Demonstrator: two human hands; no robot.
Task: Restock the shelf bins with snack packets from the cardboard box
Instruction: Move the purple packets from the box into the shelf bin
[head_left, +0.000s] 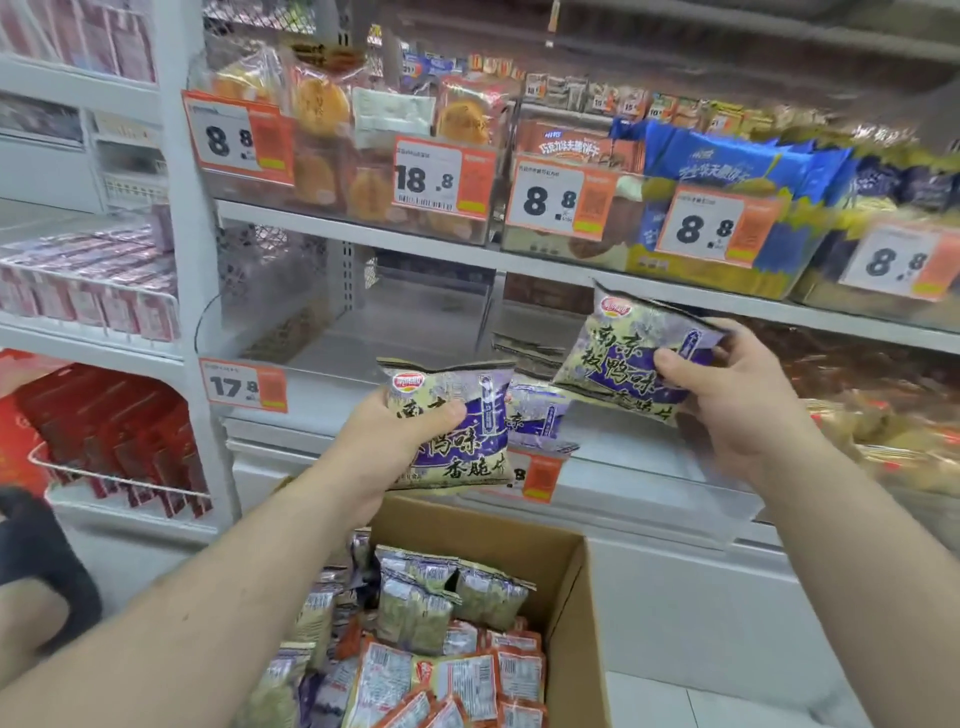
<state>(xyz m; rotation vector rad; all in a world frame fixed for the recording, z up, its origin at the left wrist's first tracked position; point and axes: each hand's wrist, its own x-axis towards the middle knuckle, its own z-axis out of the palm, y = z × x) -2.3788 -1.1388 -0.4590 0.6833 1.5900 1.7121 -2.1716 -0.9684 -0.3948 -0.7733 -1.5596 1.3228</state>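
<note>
Midway: left hand (384, 441) and right hand (727, 395) each pinching a packet (457, 431) above the bin (675, 499), one packet already inside, box (566, 587) still well stocked.

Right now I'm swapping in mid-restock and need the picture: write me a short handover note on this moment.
Left hand grips one purple snack packet above the cardboard box.
Right hand pinches a second purple packet at the mouth of the clear shelf bin.
Done: at least one matching packet already lies in that bin.
Left: place both held packets, then keep emptying the box, which still holds many purple-and-green and orange packets.
</note>
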